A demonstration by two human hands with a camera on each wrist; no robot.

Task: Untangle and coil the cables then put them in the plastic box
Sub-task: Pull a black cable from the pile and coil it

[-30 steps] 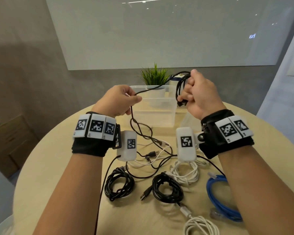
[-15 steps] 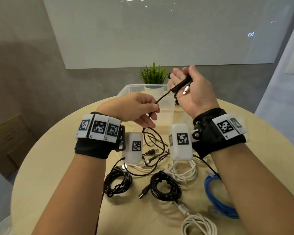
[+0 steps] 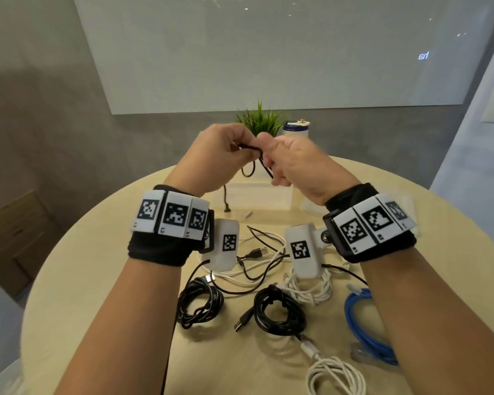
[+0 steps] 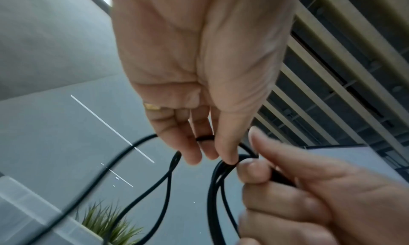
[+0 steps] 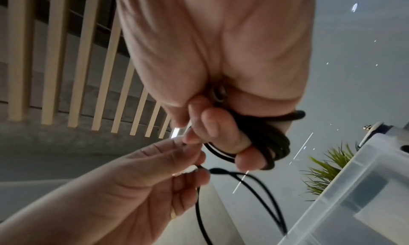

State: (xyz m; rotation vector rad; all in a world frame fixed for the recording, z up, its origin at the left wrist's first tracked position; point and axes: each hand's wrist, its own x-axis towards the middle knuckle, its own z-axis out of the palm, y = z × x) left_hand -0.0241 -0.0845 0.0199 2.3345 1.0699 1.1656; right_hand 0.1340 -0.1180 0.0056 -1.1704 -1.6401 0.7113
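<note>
Both hands are raised together above the clear plastic box (image 3: 257, 196). My right hand (image 3: 271, 162) grips several loops of a thin black cable (image 3: 250, 148) wound round its fingers (image 5: 221, 140); the coil (image 5: 272, 143) shows in the right wrist view. My left hand (image 3: 233, 153) pinches the same black cable (image 4: 218, 184) between thumb and fingers (image 4: 228, 154), right against the right hand (image 4: 287, 187). A short tail of the cable (image 3: 226, 199) hangs down in front of the box. The box (image 5: 354, 187) stands open.
On the round wooden table (image 3: 97, 280) lie two black coils (image 3: 200, 306) (image 3: 280, 312), a white coil (image 3: 311, 289), a blue cable (image 3: 365, 323), another white coil (image 3: 334, 377) and loose black and white leads (image 3: 257, 260). A potted plant (image 3: 258, 121) and a white container (image 3: 295, 129) stand behind the box.
My left hand rose from lower left to meet the right hand. The black cable's slack lifted off the table; only a short tail hangs now. The right hand closed round the loops.
</note>
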